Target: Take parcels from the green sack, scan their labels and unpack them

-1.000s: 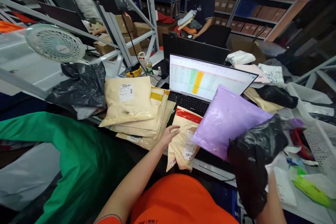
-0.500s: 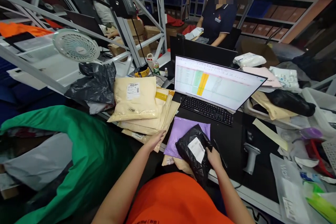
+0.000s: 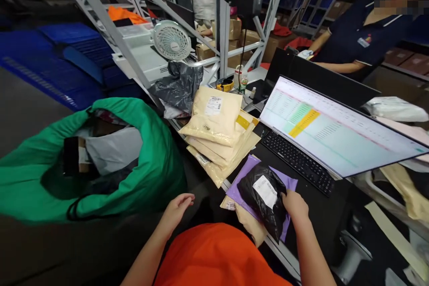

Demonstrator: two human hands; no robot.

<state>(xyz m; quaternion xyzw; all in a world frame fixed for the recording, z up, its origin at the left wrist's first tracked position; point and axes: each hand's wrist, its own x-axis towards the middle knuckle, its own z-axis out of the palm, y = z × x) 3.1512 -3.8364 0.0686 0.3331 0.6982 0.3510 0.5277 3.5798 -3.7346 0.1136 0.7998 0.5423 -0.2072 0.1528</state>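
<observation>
My right hand [image 3: 296, 207] pinches the right edge of a black plastic parcel [image 3: 254, 187] with a white label [image 3: 265, 191]. Beneath it lies a purple mailer bag [image 3: 291, 184], partly covered, and under that a cream padded envelope [image 3: 250, 223] sticks out over the desk edge. In front of my body, off the desk, my left hand [image 3: 177, 212] is empty, with its fingers loosely extended. Left of the black parcel stands a stack of cream padded envelopes [image 3: 217, 120], the top one labelled. A large green sack [image 3: 161, 161] with parcels inside sits to my left.
Behind the parcels are a keyboard [image 3: 295, 161] and a monitor [image 3: 335, 125]. A barcode scanner [image 3: 351, 254] rests at the right. A small fan [image 3: 172, 40] and a grey plastic bag [image 3: 179, 85] are at the back left. Across the desk stands a co-worker [image 3: 362, 44] in a dark shirt.
The view has swung left, bringing more of the green sack into sight. My left hand has moved away from the cream envelopes toward my body. My right hand keeps hold of the black parcel.
</observation>
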